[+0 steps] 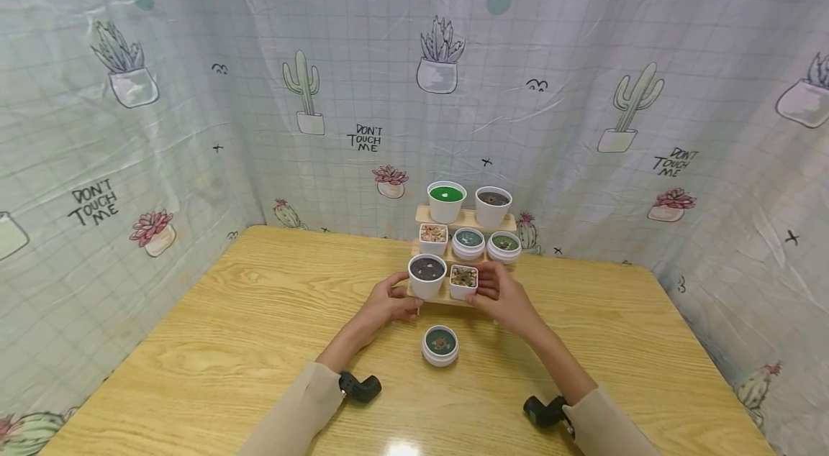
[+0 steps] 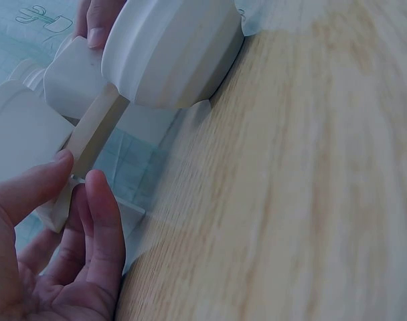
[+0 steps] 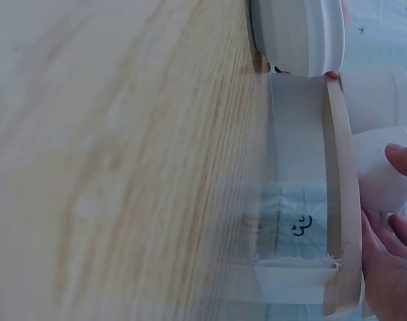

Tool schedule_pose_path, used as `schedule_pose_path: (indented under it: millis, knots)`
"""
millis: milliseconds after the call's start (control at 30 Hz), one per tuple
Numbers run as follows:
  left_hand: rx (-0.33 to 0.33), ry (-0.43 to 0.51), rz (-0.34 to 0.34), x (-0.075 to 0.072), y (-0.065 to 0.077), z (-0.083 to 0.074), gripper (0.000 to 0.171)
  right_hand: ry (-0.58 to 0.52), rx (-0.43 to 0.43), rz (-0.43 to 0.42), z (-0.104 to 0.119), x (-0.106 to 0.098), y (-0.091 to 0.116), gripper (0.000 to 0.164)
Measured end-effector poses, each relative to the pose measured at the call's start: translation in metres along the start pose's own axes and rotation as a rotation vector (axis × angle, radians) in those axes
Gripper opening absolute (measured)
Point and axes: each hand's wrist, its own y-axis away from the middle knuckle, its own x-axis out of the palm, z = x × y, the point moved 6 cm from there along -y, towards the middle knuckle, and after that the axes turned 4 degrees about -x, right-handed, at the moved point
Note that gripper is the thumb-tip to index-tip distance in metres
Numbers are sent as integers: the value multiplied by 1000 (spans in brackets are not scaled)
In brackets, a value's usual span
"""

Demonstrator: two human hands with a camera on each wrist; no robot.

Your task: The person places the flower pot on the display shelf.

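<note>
A small three-tier wooden stand point(image 1: 422, 214) holds several white pots. My left hand point(image 1: 387, 303) grips the left end of its lowest board point(image 2: 96, 130), thumb on top and fingers curled below. Beside that thumb, a round white pot point(image 1: 427, 288) with dark filling stands on this tier. To its right is a square white pot point(image 1: 463, 291) with brownish gravel-like filling. My right hand point(image 1: 509, 300) holds the square pot between thumb and fingers; the right wrist view shows the thumb against its side point(image 3: 381, 174).
On the table point(image 1: 311, 276), in front of the stand, sits a low round jar point(image 1: 440, 347) with green filling. The middle tier bears a square pot point(image 1: 433, 242) and two low jars point(image 1: 468, 244). Two taller pots point(image 1: 446, 204) stand on top. A printed curtain point(image 1: 363, 82) surrounds the table.
</note>
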Motion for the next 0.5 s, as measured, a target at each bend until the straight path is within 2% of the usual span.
schedule_pose_path:
  millis: [233, 500]
  knots:
    - [6, 15, 1, 2, -1, -1, 77, -7, 5, 16, 2, -6, 8, 60]
    - [5, 3, 1, 1, 0, 0, 77, 85, 2, 39, 9, -13, 20, 52]
